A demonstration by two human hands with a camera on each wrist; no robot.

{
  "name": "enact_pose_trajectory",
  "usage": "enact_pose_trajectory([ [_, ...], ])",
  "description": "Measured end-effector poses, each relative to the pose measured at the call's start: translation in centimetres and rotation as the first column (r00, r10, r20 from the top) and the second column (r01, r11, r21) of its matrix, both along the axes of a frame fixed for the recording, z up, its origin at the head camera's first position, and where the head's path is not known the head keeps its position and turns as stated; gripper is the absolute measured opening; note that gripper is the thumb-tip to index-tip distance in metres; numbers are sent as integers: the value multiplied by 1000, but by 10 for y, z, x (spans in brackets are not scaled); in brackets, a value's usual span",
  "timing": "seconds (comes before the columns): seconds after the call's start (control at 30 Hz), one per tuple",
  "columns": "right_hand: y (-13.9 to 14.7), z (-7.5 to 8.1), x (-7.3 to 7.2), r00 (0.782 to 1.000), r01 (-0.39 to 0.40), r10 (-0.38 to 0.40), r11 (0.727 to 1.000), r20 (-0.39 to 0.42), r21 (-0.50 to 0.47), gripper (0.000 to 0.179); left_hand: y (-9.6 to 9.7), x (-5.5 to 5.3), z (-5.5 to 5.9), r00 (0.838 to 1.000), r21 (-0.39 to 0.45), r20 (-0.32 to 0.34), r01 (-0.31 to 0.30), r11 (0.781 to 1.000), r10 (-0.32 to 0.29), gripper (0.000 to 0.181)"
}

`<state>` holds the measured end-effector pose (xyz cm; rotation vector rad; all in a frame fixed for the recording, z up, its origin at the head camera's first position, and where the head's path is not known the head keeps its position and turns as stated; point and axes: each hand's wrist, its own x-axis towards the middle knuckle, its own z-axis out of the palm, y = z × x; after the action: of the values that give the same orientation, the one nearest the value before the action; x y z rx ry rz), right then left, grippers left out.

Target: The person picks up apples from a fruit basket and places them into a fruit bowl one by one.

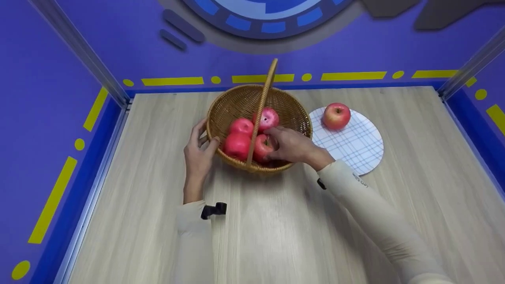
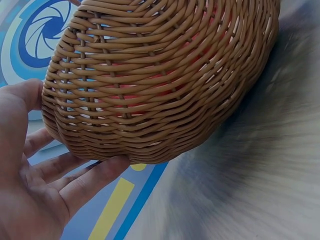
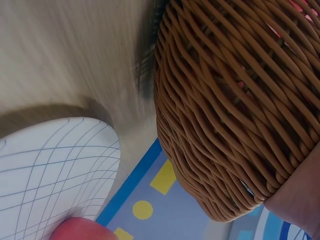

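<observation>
A wicker basket [image 1: 232,103] with a tall arched handle [image 1: 265,92] stands on the table, several red apples inside. My left hand [image 1: 198,156] holds its left side, thumb at the rim; in the left wrist view the fingers of that hand [image 2: 92,182] lie against the woven outside. Reaching in over the right rim, my right hand [image 1: 294,145] grips an apple [image 1: 262,150] right of the handle. Beside it are a red apple [image 1: 237,146], another behind [image 1: 241,126], and a pinkish one [image 1: 270,117] near my fingertips. The right fingers are hidden in the right wrist view.
To the basket's right lies a round white plate [image 1: 361,138] with blue grid lines, bearing one red-yellow apple [image 1: 336,116]. The pale wooden table [image 1: 260,221] is bounded by blue-purple panels [image 1: 130,43] at the back and both sides.
</observation>
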<state>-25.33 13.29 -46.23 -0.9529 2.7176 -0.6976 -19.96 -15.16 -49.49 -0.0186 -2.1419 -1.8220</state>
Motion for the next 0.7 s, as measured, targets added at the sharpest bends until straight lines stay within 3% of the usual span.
enact_pose_trajectory([
  [0.2, 2, -1, 1, 1000, 14, -14, 1000, -21, -5, 69, 0, 0, 1, 1000, 29, 13, 10, 1000, -10, 62],
  [0.7, 5, 1, 4, 997, 55, -60, 994, -54, -96, 74, 0, -1, -1, 1000, -1, 2, -10, 1000, 10, 58],
])
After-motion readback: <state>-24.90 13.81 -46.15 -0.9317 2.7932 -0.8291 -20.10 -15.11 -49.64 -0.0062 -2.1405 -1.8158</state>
